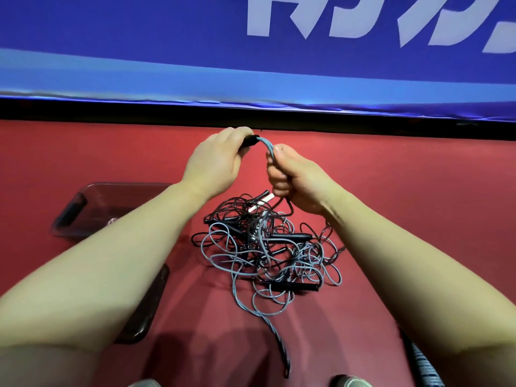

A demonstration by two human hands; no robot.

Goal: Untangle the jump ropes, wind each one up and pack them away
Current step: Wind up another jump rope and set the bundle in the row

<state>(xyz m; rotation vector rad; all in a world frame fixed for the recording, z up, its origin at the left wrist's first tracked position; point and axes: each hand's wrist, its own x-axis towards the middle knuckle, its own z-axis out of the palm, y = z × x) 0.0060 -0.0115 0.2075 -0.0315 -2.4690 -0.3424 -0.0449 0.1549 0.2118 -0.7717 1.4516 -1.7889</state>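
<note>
Holding grey rope (268,145), left hand (215,160) and right hand (298,180) sit below cropped lettering (258,26).

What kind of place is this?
Probably a sports hall: a smooth red floor, a blue barrier banner with large white letters, and a tangled pile of black and grey jump ropes.

Bare forearms (117,255); bare left hand (215,160), right hand (300,180); grey shoe toes (349,381) at lower edge

Left grip (215,160) holds a black handle (249,141). Right grip (296,180) curls round the grey-blue rope (269,148) coming off it. Tangled rope pile (265,247) lies below on the red floor (391,177), clear bin (81,205) at left.
</note>
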